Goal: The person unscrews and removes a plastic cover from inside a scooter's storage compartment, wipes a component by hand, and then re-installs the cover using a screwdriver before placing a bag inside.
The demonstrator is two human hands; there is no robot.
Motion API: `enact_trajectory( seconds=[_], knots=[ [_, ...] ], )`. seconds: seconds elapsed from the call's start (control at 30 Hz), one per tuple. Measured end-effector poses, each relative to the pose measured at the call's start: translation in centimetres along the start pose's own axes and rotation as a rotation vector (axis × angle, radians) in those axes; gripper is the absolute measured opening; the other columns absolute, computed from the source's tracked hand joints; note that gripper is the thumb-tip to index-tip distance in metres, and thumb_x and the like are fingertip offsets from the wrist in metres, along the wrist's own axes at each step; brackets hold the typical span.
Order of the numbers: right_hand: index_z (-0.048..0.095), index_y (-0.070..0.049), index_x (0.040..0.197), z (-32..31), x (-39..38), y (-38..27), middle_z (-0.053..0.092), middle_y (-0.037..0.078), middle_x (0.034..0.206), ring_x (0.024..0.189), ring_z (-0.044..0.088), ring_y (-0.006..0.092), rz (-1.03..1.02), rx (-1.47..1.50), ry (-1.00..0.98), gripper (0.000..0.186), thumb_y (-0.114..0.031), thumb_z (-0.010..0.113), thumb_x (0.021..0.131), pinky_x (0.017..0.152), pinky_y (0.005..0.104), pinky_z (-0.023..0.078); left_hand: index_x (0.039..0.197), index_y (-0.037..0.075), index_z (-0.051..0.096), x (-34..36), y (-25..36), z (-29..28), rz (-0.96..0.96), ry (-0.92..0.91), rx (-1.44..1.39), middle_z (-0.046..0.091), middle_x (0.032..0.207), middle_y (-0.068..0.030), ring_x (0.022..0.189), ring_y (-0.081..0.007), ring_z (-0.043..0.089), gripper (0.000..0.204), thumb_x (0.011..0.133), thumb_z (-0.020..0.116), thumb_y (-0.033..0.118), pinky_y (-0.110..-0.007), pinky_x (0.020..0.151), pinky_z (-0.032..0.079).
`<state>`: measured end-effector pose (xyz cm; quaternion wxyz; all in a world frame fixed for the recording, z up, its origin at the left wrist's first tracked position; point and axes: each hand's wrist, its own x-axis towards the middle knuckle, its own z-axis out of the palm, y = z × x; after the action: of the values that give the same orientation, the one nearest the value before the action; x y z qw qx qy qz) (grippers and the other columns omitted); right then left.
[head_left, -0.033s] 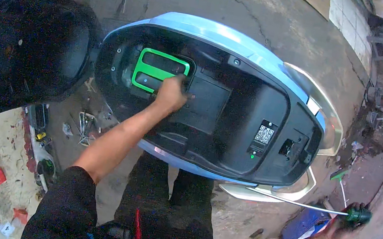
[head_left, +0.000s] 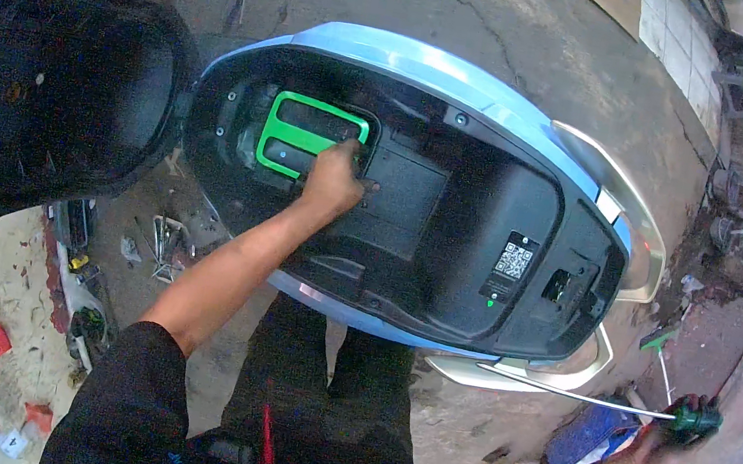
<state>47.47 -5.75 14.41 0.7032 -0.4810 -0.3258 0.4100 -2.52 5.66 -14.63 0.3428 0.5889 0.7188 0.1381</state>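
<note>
In front of me is a scooter body [head_left: 440, 59] in light blue, with its black storage compartment [head_left: 483, 211] exposed. A bright green frame-shaped handle [head_left: 309, 138] lies in a recess at the compartment's left. My left hand [head_left: 333, 184] is closed at the right end of this handle, and its fingertips are partly hidden. Far to the right, my right hand [head_left: 665, 443] grips the dark green handle of a long screwdriver [head_left: 589, 398]. The shaft points left, along the silver grab rail [head_left: 504, 380] on the near side, its end by the blue body's edge.
The black seat [head_left: 62, 82] is tipped over to the left. A printed code label [head_left: 513, 260] sits inside the compartment. Metal parts [head_left: 165, 247] lie on the floor at the near left. A blue box [head_left: 588, 435] stands near my right forearm. A red pen [head_left: 267, 441] hangs on my shirt.
</note>
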Motion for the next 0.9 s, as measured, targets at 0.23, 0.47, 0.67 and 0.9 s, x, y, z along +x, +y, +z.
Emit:
enact_trajectory(
  seconds=[0.23, 0.47, 0.67, 0.9],
  knots=[
    [0.042, 0.006, 0.124, 5.1, 1.2, 0.2, 0.05, 0.02, 0.123, 0.109, 0.051, 0.031, -0.227, -0.124, 0.476, 0.044, -0.026, 0.046, 0.093, 0.1, 0.0419, 0.039, 0.104, 0.0, 0.061, 0.4, -0.3, -0.8, -0.172, -0.1, 0.055, 0.064, 0.089, -0.0223, 0.085, -0.0365, 0.062, 0.059, 0.058, 0.083, 0.032, -0.042, 0.078, 0.049],
    [0.039, -0.004, 0.128, 15.0, -0.4, 7.2, 0.049, 0.019, 0.122, 0.11, 0.051, 0.034, -0.138, -0.186, -0.048, 0.043, -0.026, 0.045, 0.092, 0.098, 0.0524, 0.039, 0.106, -0.001, 0.06, 0.8, -1.4, 0.6, -0.073, -0.05, -0.026, 0.064, 0.092, -0.0226, 0.086, -0.0358, 0.063, 0.066, 0.056, 0.083, 0.037, -0.041, 0.078, 0.05],
    [0.049, -0.003, 0.118, 21.1, -3.8, 12.9, 0.055, 0.015, 0.113, 0.102, 0.054, 0.0316, 0.017, -0.045, -0.22, 0.041, -0.034, 0.047, 0.092, 0.097, 0.0521, 0.038, 0.106, -0.001, 0.061, 1.5, -2.7, 0.2, -0.103, -0.115, -0.083, 0.064, 0.096, -0.0217, 0.089, -0.0339, 0.063, 0.071, 0.052, 0.084, 0.038, -0.038, 0.081, 0.05],
    [0.043, -0.006, 0.124, 20.5, -1.8, 14.7, 0.049, 0.014, 0.116, 0.11, 0.046, 0.0278, 0.157, 0.013, -0.359, 0.04, -0.024, 0.048, 0.089, 0.1, 0.0498, 0.031, 0.11, -0.002, 0.056, -0.2, -3.3, -1.9, -0.196, -0.198, -0.163, 0.063, 0.098, -0.0218, 0.091, -0.0362, 0.061, 0.066, 0.058, 0.082, 0.031, -0.042, 0.082, 0.049]
  ],
)
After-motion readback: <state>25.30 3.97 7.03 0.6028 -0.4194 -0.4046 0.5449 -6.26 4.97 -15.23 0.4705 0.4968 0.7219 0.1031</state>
